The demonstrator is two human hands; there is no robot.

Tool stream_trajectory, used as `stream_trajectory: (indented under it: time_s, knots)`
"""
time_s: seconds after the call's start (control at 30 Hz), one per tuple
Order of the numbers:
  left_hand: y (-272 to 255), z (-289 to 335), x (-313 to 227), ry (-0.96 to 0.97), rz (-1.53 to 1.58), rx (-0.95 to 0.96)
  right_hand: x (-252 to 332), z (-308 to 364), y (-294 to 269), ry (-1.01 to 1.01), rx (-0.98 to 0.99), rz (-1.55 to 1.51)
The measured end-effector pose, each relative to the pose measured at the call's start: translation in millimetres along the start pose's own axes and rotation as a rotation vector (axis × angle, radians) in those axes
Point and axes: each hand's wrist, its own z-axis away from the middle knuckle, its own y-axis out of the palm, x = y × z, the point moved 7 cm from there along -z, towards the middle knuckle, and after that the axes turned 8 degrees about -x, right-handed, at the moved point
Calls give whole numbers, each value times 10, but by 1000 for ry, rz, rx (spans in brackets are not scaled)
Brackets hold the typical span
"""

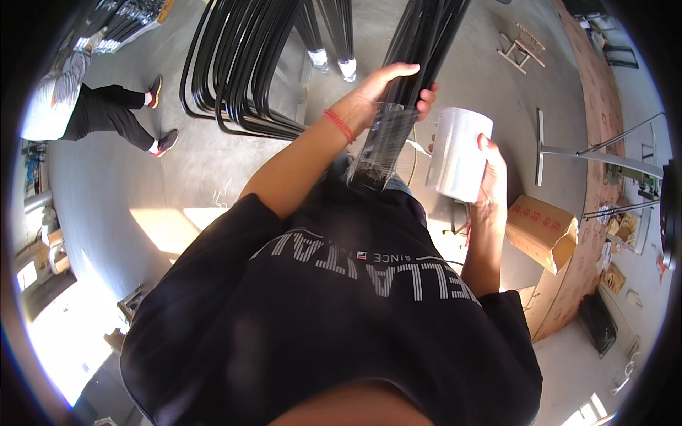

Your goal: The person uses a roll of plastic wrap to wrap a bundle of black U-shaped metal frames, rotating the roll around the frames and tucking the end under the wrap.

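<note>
A bundle of black tubes [420,53] slants down toward my body. Clear stretch film [387,138] is wrapped round its near end. My left hand [387,92] grips the bundle just above the film, thumb on top and fingertips showing on the far side. In my right hand [491,170] is a roll of clear stretch film [458,153], held upright beside the bundle. The thumb rests on the roll's right side, and other fingers show at its left edge. A small strip of film seems to lie between roll and bundle.
Bent black tube frames [238,64] stand in a row at the far left. Two more bundles with wrapped ends [347,69] are beyond. To the right are a cardboard box [543,231], a wooden stool [523,48] and a metal stand [568,150]. A person [99,106] is at left.
</note>
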Motion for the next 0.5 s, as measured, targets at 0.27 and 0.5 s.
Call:
stream_trajectory:
  time_s: [0.27,0.5]
  knots:
    - [-71,225,-403,167,-1118,-464,-1437,-1295,46,156,125,-124]
    - [94,1635,-864,1313,-2017,-1122,-1498,-1166,1042,200,416,-313]
